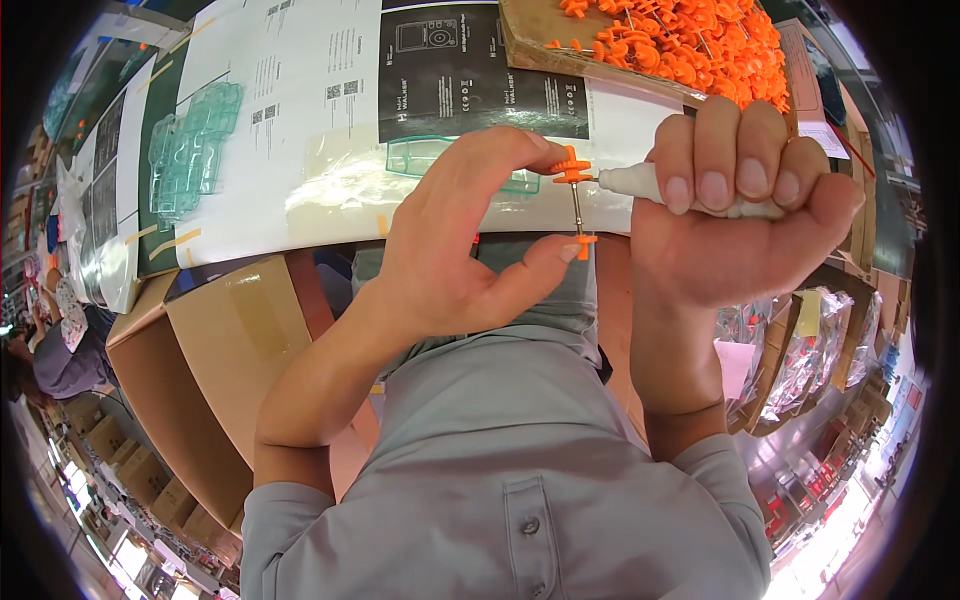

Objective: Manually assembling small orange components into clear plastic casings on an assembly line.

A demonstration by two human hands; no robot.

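Between the thumb and forefinger of my left hand (460, 235) is a small metal axle with orange plastic wheels (577, 205) at its two ends, held upright. My right hand (735, 200) is closed round a white squeeze bottle (628, 181) with a narrow nozzle. The nozzle's tip points left, right beside the upper orange piece; whether it touches cannot be told. Behind my left hand a clear green plastic tray (412, 157) lies on the table, partly hidden by the fingers.
A cardboard tray (545, 57) heaped with orange wheel parts (690, 45) stands at the far right. More clear green trays (195, 150) lie at the left on the paper-covered table (300, 190). An open carton (240, 320) is below left; boxes of plastic-wrapped goods (800, 350) stand at right.
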